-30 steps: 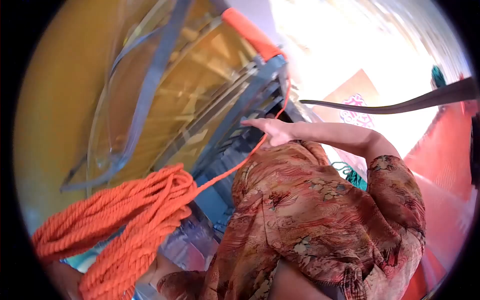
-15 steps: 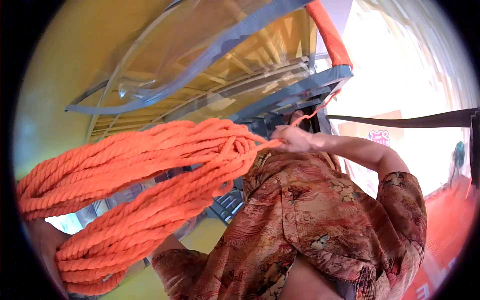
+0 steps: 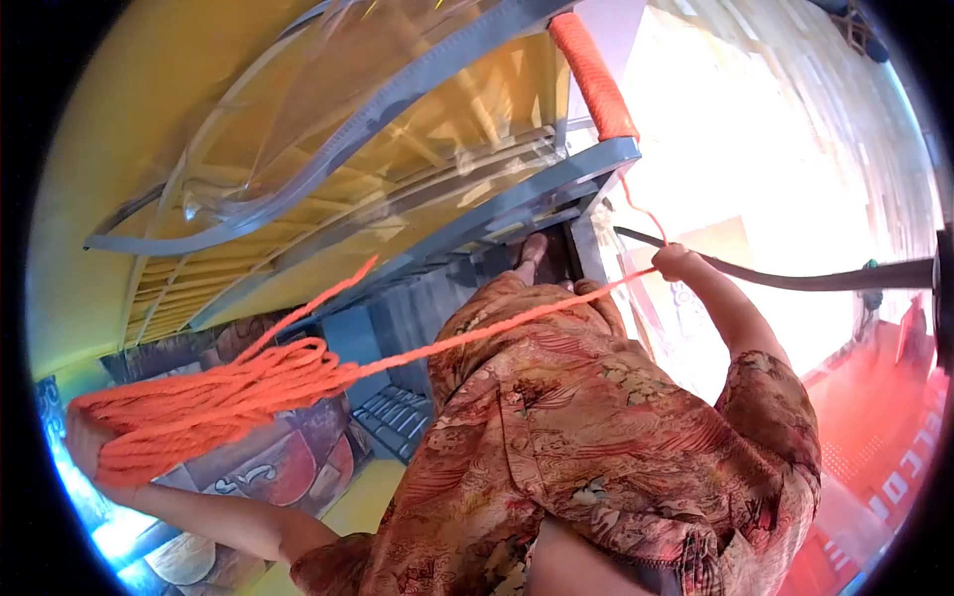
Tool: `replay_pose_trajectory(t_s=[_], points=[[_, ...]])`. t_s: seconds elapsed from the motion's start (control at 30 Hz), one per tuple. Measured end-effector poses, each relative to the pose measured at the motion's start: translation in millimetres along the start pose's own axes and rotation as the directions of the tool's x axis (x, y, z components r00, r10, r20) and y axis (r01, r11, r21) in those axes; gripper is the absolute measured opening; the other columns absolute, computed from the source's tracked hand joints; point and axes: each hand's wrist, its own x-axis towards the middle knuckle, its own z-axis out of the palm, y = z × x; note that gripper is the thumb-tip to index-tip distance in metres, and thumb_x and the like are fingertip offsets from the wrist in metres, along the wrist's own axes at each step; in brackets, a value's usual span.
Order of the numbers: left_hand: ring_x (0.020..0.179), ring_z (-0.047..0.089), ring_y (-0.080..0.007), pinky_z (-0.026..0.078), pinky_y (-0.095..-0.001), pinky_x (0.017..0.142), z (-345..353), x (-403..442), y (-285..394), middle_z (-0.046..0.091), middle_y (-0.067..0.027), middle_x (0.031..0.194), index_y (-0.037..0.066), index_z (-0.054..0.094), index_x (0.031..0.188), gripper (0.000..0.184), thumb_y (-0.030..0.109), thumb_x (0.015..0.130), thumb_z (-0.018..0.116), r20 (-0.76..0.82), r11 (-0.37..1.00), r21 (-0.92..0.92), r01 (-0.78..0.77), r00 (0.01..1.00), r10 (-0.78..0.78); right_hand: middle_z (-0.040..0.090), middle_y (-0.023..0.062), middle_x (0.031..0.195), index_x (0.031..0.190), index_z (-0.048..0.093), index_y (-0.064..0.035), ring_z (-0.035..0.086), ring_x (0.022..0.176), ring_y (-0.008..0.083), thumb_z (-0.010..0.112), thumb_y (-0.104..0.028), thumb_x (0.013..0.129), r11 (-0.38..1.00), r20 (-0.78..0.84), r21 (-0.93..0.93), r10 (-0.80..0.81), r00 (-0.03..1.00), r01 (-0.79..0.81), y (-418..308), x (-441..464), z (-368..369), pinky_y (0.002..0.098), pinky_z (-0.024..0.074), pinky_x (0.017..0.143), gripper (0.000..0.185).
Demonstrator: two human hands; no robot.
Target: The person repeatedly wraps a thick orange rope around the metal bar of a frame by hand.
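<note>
Orange rope in a looped bundle (image 3: 234, 397) hangs around my left hand (image 3: 89, 445) at the far left; the hand is dim at the frame edge and its fingers are mostly hidden. One strand (image 3: 497, 326) stretches from the bundle across my body to my right hand (image 3: 678, 261), whose fingers are closed on it. Beyond that hand the strand runs loosely up to a corner bar (image 3: 596, 84) wrapped tightly in orange rope. Another rope end rises free from the bundle.
A grey-framed rack (image 3: 556, 177) with yellow panels and clear plastic fills the upper left. A black strap (image 3: 825, 278) crosses at the right. A red printed surface (image 3: 865, 447) lies at the lower right. My foot (image 3: 534, 253) shows below the rack corner.
My hands have moved apart, the right one outward to the right. The bundle has dropped lower left and looks smaller, and the strand between my hands is now long and straight.
</note>
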Motion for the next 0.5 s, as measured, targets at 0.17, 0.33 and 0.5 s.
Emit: replay_pose_trajectory(t_s=[0.17, 0.33, 0.5], points=[[0.041, 0.037, -0.0087, 0.031, -0.0234, 0.042, -49.8, 21.0, -104.8, 0.038, 0.0008, 0.055, 0.009, 0.042, 0.088, 0.024, 0.03, 0.099, 0.038, 0.062, 0.966, -0.128, 0.227, 0.973, -0.22, 0.053, 0.0038, 0.054, 0.085, 0.065, 0.0013, 0.052, 0.046, 0.0117, 0.053, -0.023, 0.092, 0.444, 0.014, 0.895, 0.054, 0.998, -0.037, -8.3, -88.4, -96.7, 0.026, 0.0417, 0.044, 0.029], [0.04, 0.032, -0.0059, 0.027, -0.0214, 0.041, -89.0, 21.0, -195.6, 0.036, 0.0046, 0.053, 0.009, 0.041, 0.086, 0.026, 0.032, 0.098, 0.042, -0.036, 0.942, -0.132, 0.308, 0.948, -0.315, 0.04, -0.0009, 0.047, 0.095, 0.061, 0.0053, 0.034, 0.036, 0.0062, 0.043, -0.024, 0.096, -0.215, -0.378, 0.91, -0.08, 0.923, 0.354, -45.6, -154.1, -170.6, 0.0226, 0.0282, 0.034, 0.035], [0.041, 0.03, -0.0054, 0.025, -0.0212, 0.043, -76.8, 25.2, -268.4, 0.032, 0.0057, 0.053, 0.01, 0.04, 0.086, 0.028, 0.035, 0.095, 0.048, -0.091, 0.942, -0.087, 0.323, 0.939, -0.331, 0.056, 0.0095, 0.063, 0.126, 0.045, 0.0061, 0.053, 0.053, 0.0154, 0.034, -0.016, 0.095, -0.599, -0.628, 0.677, -0.166, 0.76, 0.428, -94.5, -182.4, -224.8, 0.0239, 0.0494, 0.044, 0.04]])
